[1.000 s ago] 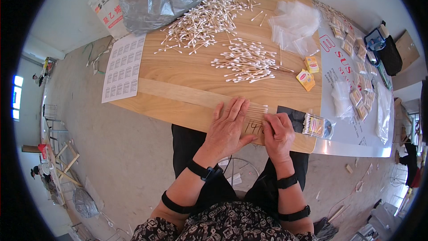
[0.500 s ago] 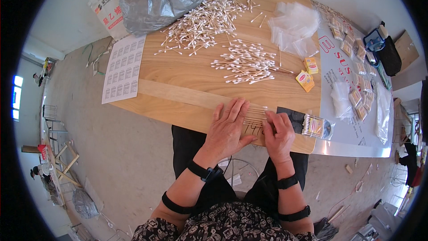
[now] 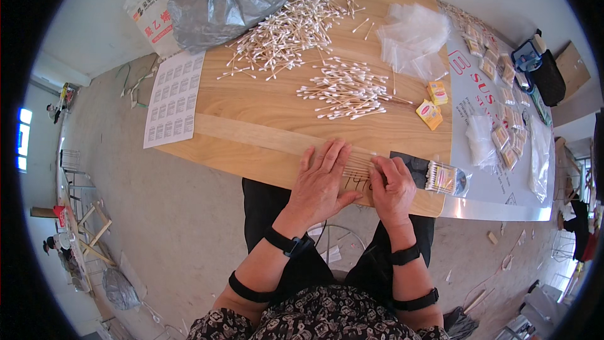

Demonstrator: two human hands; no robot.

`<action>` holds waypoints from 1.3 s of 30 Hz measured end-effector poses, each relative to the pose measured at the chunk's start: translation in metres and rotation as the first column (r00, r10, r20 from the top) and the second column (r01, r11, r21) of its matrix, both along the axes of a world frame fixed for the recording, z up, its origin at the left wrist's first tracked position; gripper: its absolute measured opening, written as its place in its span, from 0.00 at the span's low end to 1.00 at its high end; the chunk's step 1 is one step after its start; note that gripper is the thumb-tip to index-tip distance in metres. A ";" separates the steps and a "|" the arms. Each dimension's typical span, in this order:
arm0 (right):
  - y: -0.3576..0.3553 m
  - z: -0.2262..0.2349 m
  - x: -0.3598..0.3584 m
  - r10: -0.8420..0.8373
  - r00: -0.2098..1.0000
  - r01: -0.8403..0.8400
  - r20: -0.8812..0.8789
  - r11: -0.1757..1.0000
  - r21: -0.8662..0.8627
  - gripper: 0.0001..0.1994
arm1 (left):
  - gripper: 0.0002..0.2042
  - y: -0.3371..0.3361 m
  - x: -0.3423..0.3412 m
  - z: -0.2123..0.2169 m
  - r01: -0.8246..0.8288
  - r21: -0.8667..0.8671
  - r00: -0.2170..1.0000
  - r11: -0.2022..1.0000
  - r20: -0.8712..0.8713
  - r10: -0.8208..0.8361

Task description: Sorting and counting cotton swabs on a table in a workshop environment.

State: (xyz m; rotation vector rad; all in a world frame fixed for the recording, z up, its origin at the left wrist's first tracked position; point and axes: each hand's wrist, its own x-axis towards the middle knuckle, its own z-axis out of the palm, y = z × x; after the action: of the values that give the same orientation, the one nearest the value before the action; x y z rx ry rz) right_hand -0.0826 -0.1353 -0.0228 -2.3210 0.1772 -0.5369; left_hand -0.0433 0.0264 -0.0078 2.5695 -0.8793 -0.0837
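Observation:
A row of cotton swabs [image 3: 358, 165] lies side by side near the table's front edge, between my two hands. My left hand [image 3: 319, 179] rests flat across their left ends, fingers stretched out and thumb apart. At their right ends, my right hand [image 3: 394, 190] has its fingers curled in and closed on the swabs; the fingertips are partly hidden. Just right of it sits a clear bag of swabs with a yellow card [image 3: 443, 177], close to a dark flat piece [image 3: 408, 165]. Beyond my hands lies a smaller heap of swabs [image 3: 349, 90].
A larger swab pile [image 3: 283, 34] spreads beside a grey plastic bag [image 3: 220, 6]. Clear bags [image 3: 414, 38] and yellow cards [image 3: 430, 114] lie at the right. A printed sheet [image 3: 173, 101] overhangs the left edge. Filled packets [image 3: 503, 141] cover part of a silvery side surface [image 3: 484, 195].
Hardly anything differs. My right hand's fingers have shifted very slightly at the swab ends; my left hand stays flat in the same place.

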 end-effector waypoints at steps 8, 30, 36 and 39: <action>-0.021 0.004 0.034 0.003 1.000 0.000 -0.018 0.985 0.170 0.09 | 0.42 0.002 0.000 -0.001 0.001 0.026 1.000 1.000 -0.014 0.000; -0.026 -0.004 0.056 0.142 0.989 -0.138 -0.050 0.988 0.063 0.04 | 0.43 0.001 -0.001 -0.003 0.005 0.000 1.000 1.000 -0.030 -0.005; -0.028 -0.001 0.061 0.250 0.964 -0.239 -0.090 0.964 0.116 0.04 | 0.45 0.001 -0.002 -0.001 -0.025 -0.020 0.997 0.999 -0.070 0.023; -0.026 -0.002 0.068 0.104 0.994 -0.102 -0.013 0.985 0.142 0.05 | 0.45 0.000 -0.002 -0.002 -0.032 -0.005 0.998 0.999 -0.062 0.031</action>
State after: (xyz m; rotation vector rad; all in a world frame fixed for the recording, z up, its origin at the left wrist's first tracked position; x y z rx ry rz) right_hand -0.0144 -0.1612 -0.0243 -2.1847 0.1008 -0.4347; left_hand -0.0455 0.0264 -0.0096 2.5596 -0.8148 -0.1500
